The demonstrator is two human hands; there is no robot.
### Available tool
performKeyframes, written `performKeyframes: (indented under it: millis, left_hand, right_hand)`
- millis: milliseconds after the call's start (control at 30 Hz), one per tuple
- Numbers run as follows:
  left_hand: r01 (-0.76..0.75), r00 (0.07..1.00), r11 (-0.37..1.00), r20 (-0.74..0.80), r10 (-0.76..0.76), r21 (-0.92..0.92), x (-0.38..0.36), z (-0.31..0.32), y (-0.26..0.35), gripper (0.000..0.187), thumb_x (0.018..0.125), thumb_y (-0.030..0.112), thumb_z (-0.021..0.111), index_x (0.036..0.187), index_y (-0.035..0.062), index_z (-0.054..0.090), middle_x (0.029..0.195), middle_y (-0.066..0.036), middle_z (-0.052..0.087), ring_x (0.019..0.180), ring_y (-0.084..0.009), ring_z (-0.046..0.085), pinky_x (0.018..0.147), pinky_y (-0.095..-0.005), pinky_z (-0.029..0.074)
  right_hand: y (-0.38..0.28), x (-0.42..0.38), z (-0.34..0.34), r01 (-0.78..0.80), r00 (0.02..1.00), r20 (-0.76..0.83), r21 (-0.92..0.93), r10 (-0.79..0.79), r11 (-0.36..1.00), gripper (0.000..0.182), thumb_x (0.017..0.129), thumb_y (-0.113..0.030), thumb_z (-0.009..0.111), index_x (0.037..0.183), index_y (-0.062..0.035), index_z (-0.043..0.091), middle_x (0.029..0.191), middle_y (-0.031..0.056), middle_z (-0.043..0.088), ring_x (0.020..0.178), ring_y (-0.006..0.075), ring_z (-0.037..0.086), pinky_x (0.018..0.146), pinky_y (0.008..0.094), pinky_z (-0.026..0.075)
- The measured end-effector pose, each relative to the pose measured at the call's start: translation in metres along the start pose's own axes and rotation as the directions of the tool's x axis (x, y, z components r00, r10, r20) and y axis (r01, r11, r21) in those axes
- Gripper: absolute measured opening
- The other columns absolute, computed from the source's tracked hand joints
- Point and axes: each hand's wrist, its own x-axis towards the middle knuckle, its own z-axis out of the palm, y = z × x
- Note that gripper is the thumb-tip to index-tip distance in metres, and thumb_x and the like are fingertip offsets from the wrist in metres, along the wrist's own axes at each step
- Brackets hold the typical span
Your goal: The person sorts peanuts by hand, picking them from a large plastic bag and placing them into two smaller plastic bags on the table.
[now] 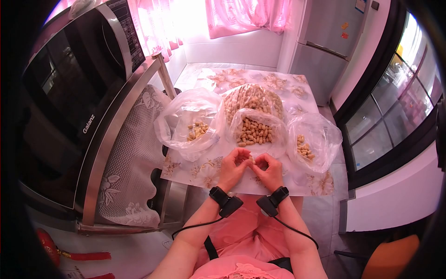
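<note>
My left hand point(234, 167) and my right hand point(269, 170) meet over the near part of the table, fingertips pinched together on one peanut point(251, 159). Just beyond them a large clear plastic bag of unshelled peanuts point(254, 130) lies with its mouth facing me. To the left, an open plastic bag point(169, 125) holds a small heap of paler peanuts point(198, 130). On the right, another open plastic bag point(325, 135) has a few peanuts point(304, 148) at its bottom. Both wrists wear black straps with cabled boxes.
The table point(297, 181) has a flowered cover. At left, a microwave oven point(69, 102) stands on a metal-framed rack point(116, 135) with a lace cloth point(134, 162). A refrigerator point(325, 37) is at the back right, and an orange seat point(391, 258) is at lower right.
</note>
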Motion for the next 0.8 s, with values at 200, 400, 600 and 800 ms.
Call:
performKeyframes:
  millis: [200,400,600,800]
  left_hand:
    - [-0.016,1.0,1.0,0.0,0.016,0.022,0.0002,0.0,-0.0039,0.022,0.09,-0.003,0.066,0.11,0.0008,0.062,0.098,-0.003,0.068,0.09,-0.0097,0.065,0.083,-0.0252,0.053]
    - [-0.013,1.0,1.0,0.005,0.013,0.017,-0.0002,-0.0003,-0.0029,0.021,0.09,-0.004,0.064,0.11,0.001,0.062,0.099,-0.002,0.068,0.091,-0.01,0.065,0.084,-0.0255,0.053]
    - [-0.09,0.995,0.994,-0.033,0.092,0.058,-0.0006,0.0009,-0.004,0.017,0.088,-0.003,0.065,0.104,0.0016,0.068,0.097,-0.006,0.07,0.086,-0.0138,0.069,0.078,-0.0277,0.055]
    - [-0.119,0.993,0.989,0.0,0.119,0.091,0.0004,-0.0002,-0.0015,0.017,0.091,-0.004,0.062,0.106,0.0012,0.068,0.101,-0.003,0.065,0.092,-0.0115,0.065,0.083,-0.0264,0.052]
  right_hand:
    - [0.0053,-0.0003,0.0012,-0.025,1.0,-0.002,0.02,0.025,0.999,0.021,0.078,-0.011,0.083,0.087,-0.0034,0.066,0.079,0.0043,0.07,0.068,0.0128,0.067,0.064,0.0285,0.054]
    - [0.0036,-0.0003,0.0005,-0.013,1.0,-0.004,-0.012,0.013,1.0,0.021,0.077,-0.011,0.083,0.088,-0.0037,0.066,0.079,0.0044,0.07,0.068,0.0132,0.067,0.064,0.0285,0.054]
    - [0.0046,0.0,0.0012,-0.008,1.0,-0.005,-0.002,0.008,1.0,0.02,0.078,-0.012,0.082,0.089,-0.0036,0.067,0.08,0.0051,0.071,0.068,0.0139,0.067,0.064,0.0291,0.055]
    - [0.0024,-0.0005,0.0007,0.028,1.0,-0.005,-0.013,-0.028,1.0,0.018,0.083,-0.014,0.079,0.093,-0.0024,0.07,0.081,0.0068,0.071,0.069,0.0162,0.068,0.064,0.0297,0.054]
